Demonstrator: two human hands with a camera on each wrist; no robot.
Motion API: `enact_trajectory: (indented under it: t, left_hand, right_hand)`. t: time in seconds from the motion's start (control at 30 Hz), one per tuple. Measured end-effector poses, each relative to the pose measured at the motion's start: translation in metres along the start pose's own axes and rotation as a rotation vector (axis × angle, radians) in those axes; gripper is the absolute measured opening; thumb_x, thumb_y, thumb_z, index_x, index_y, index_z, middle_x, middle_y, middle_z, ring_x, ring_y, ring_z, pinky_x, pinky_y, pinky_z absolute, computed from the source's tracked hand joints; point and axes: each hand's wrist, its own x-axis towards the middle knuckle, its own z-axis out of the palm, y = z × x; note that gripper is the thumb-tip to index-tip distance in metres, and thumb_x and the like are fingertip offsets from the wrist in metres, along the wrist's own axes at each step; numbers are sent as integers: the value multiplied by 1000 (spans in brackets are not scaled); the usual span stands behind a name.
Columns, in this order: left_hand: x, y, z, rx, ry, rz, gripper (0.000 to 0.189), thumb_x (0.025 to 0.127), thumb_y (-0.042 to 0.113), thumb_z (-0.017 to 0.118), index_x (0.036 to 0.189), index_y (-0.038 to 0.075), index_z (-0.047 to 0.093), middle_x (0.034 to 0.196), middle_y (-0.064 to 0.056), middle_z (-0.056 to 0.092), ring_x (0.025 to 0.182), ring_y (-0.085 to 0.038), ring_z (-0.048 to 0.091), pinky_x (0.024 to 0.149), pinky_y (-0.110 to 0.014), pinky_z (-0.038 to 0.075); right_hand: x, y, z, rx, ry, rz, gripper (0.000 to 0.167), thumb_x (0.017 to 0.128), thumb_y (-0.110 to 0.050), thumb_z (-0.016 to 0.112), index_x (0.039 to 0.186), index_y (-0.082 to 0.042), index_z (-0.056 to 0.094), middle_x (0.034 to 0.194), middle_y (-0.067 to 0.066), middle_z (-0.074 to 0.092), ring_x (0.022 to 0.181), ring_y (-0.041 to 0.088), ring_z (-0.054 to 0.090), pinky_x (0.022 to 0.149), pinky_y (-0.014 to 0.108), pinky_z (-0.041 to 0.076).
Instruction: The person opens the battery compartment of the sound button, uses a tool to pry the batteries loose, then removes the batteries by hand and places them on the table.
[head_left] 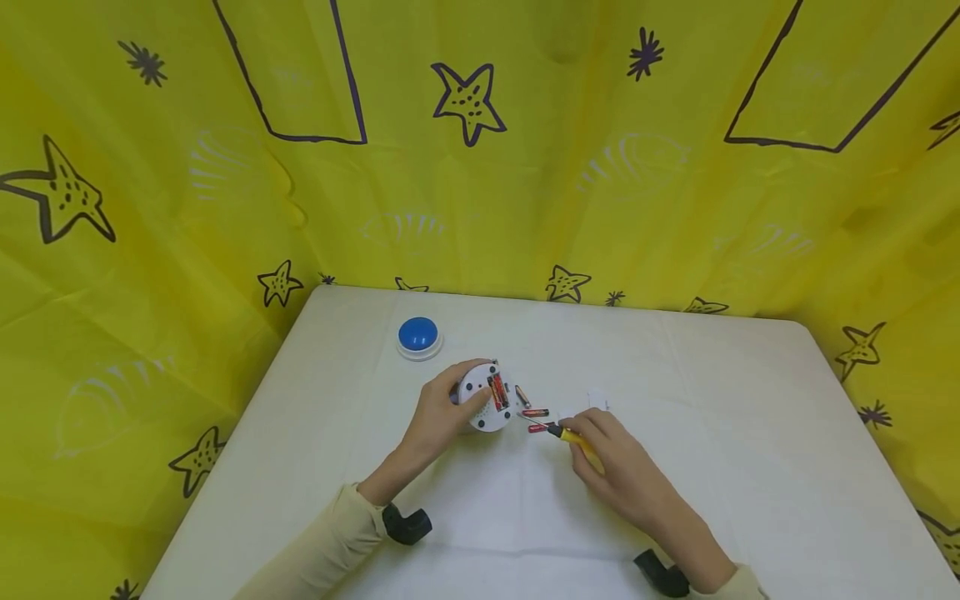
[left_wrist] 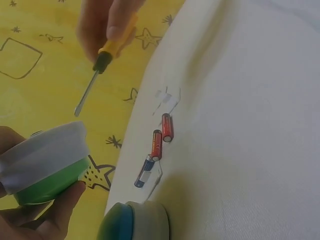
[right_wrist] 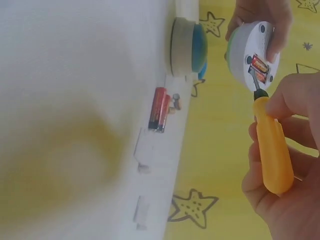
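Note:
My left hand [head_left: 442, 408] holds a round push button [head_left: 480, 421], white with a green dome [left_wrist: 52, 182], tilted so its underside faces my right hand. The open battery compartment on that underside holds red batteries [head_left: 498, 392]. My right hand [head_left: 611, 458] grips the yellow handle of a flat-blade screwdriver [right_wrist: 274, 150]. In the right wrist view its tip overlaps the compartment's edge; in the left wrist view it appears apart from the button. On the table beside the button lie two loose red batteries [left_wrist: 167, 127] and a darker battery [left_wrist: 144, 171].
A blue-domed push button [head_left: 417, 335] with a white base stands farther back on the white-covered table [head_left: 712, 392]. Small whitish translucent pieces [right_wrist: 142, 212] lie near the loose batteries. A yellow curtain [head_left: 525, 200] with starfish drawings hangs behind the table.

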Motion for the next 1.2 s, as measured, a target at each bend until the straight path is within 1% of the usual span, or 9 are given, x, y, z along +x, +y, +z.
enact_trajectory:
  t: [0.17,0.27,0.5,0.6,0.7,0.77,0.93,1.1,1.2]
  left_hand:
    - [-2,2,0,12,8,33,41,100,21,71,140,23,65,132,-6,69,111,-24,63,93,-45,60]
    - [-2,3,0,27,14,43,42,99,21,71,140,22,65,132,-5,69,110,-23,63,92,-44,60]
    - [-5,6,1,80,35,95,41,99,21,72,140,21,66,126,-5,70,103,-20,62,85,-35,58]
    - [-5,6,2,72,56,103,42,99,21,72,140,20,65,126,-6,70,102,-20,62,84,-31,58]
    - [-6,5,4,25,88,95,42,98,20,73,140,20,65,126,-7,69,102,-20,62,82,-26,57]
    - [-6,4,5,-25,108,77,42,98,20,73,140,21,65,126,-7,69,101,-20,63,80,-24,57]
    - [-9,4,7,-121,145,54,43,98,20,73,140,21,65,125,-9,69,98,-21,66,77,-23,59]
    - [-9,4,8,-186,169,45,43,98,18,73,140,19,65,122,-12,70,95,-21,69,74,-22,60]
    - [-8,4,8,-228,171,36,43,99,18,71,141,18,64,123,-12,70,98,-22,70,77,-19,58]
  right_hand:
    - [6,-5,0,-5,35,-4,38,85,-1,79,121,-12,70,111,-3,65,102,10,57,83,30,58]
    - [9,-9,0,-4,36,5,38,86,-1,79,121,-12,70,112,-2,65,103,11,57,83,31,58]
    - [16,-11,1,-20,42,-19,38,86,0,78,122,-10,69,111,-1,65,101,13,57,83,31,57]
    - [18,-12,2,-31,65,-47,40,85,3,78,121,-9,69,110,1,65,100,15,57,82,31,55]
    - [20,-15,3,-37,99,-76,40,83,6,78,120,-7,70,109,3,65,99,17,58,81,32,55]
    - [21,-18,4,-40,126,-94,41,81,8,78,119,-6,70,108,4,65,98,17,57,80,32,54]
    - [20,-21,9,-41,204,-135,43,77,13,77,118,-1,70,107,7,64,95,19,56,78,29,50]
    - [16,-23,16,-6,250,-120,46,78,14,75,121,0,69,110,10,64,98,21,56,82,25,46]
    - [13,-24,20,21,280,-104,45,81,12,72,124,0,69,111,11,64,99,23,56,85,24,44]
